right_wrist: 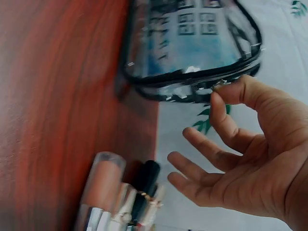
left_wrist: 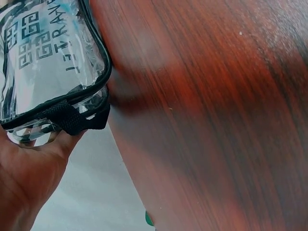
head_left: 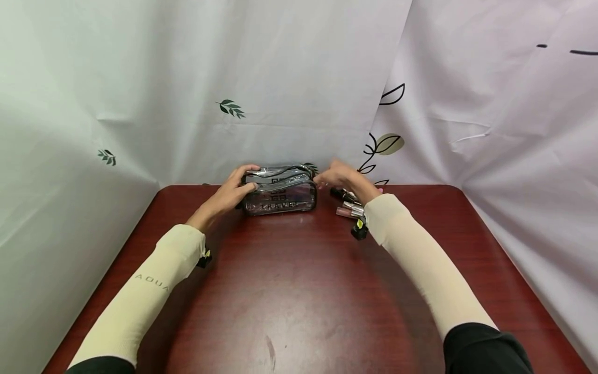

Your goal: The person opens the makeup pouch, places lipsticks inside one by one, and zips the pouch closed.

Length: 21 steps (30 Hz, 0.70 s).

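Note:
A clear plastic travel pouch with black trim and printed lettering stands at the table's far edge. My left hand grips its left end, thumb on the near side and fingers over the top. In the left wrist view a black fabric tab shows at that end, close to the thumb. At the other end my right hand pinches the zipper pull between thumb and index finger, its other fingers spread loosely. Something bluish shows through the pouch's clear wall in the right wrist view.
Right of the pouch lie several cosmetic tubes, among them a lip gloss tube and a black-capped tube. The dark red table meets a white patterned cloth hanging behind it.

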Each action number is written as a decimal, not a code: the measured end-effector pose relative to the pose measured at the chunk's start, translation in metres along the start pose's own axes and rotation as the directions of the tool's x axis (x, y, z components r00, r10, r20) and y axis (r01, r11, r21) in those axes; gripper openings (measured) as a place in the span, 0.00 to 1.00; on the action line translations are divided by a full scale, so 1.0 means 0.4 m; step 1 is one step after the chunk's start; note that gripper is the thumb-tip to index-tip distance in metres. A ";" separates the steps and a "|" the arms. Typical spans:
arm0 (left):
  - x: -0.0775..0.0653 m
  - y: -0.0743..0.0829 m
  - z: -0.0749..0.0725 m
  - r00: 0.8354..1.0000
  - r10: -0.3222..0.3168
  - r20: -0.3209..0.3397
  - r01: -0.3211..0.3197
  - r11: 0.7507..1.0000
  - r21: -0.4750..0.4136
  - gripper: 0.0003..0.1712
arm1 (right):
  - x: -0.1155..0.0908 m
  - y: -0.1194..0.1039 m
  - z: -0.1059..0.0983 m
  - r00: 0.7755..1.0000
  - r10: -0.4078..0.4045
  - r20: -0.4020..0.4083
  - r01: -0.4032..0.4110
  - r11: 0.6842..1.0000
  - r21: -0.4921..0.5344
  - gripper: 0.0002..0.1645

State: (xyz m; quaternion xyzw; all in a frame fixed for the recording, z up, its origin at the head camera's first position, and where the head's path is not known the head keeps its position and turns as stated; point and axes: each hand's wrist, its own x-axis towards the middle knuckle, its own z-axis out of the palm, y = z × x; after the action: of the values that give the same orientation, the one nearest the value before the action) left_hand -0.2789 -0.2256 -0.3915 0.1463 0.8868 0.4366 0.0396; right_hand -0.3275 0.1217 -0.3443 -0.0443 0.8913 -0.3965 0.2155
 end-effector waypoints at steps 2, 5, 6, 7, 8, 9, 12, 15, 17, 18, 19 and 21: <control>0.000 -0.001 0.000 1.000 -0.001 0.001 0.001 1.000 -0.004 0.36 | 0.005 0.012 0.010 1.000 -0.014 -0.023 0.014 1.000 -0.005 0.11; -0.001 -0.001 -0.002 1.000 -0.001 0.008 0.002 1.000 -0.015 0.37 | 0.019 0.026 0.024 0.999 -0.020 -0.050 0.020 1.000 -0.008 0.13; -0.002 0.001 -0.002 1.000 0.002 0.014 -0.002 1.000 -0.021 0.37 | 0.023 0.030 0.027 0.998 -0.016 -0.055 0.015 1.000 -0.018 0.13; -0.002 0.003 -0.002 1.000 0.003 0.018 -0.003 1.000 -0.025 0.37 | 0.024 0.031 0.030 0.998 -0.012 -0.058 0.011 1.000 -0.026 0.14; -0.003 0.005 -0.003 1.000 0.004 0.019 -0.003 1.000 -0.028 0.37 | 0.027 0.034 0.032 0.998 -0.006 -0.056 0.004 1.000 -0.031 0.14; -0.003 0.006 -0.003 1.000 0.005 0.021 -0.005 0.999 -0.032 0.37 | 0.027 0.035 0.033 0.999 0.000 -0.052 -0.002 0.999 -0.037 0.15; -0.002 0.008 -0.003 1.000 0.012 0.023 -0.011 0.999 -0.035 0.37 | 0.022 0.039 0.036 0.999 0.001 -0.041 -0.003 0.999 -0.039 0.17; 0.002 0.006 -0.003 1.000 0.017 0.013 -0.016 0.999 -0.035 0.37 | 0.017 0.042 0.039 0.999 -0.011 -0.043 0.009 0.999 -0.035 0.19; 0.005 0.003 -0.003 1.000 0.022 0.005 -0.022 0.999 -0.034 0.37 | 0.018 0.043 0.041 0.999 -0.017 -0.047 0.015 0.999 -0.038 0.18; 0.006 0.002 -0.003 1.000 0.026 0.000 -0.026 0.999 -0.034 0.37 | 0.019 0.045 0.043 0.999 -0.018 -0.047 0.017 0.999 -0.037 0.18; 0.007 0.000 -0.004 1.000 0.031 -0.004 -0.031 0.999 -0.035 0.38 | 0.020 0.045 0.044 0.999 -0.020 -0.051 0.018 0.999 -0.040 0.17; 0.008 -0.002 -0.006 0.999 0.039 -0.009 -0.039 0.999 -0.035 0.37 | 0.021 0.047 0.045 0.998 -0.023 -0.056 0.021 0.999 -0.039 0.16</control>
State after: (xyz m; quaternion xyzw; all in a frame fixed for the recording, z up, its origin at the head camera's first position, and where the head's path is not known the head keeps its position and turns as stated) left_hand -0.2828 -0.2269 -0.3906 0.1608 0.8762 0.4533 0.0298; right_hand -0.3257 0.1200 -0.3717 -0.0469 0.9040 -0.3828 0.1848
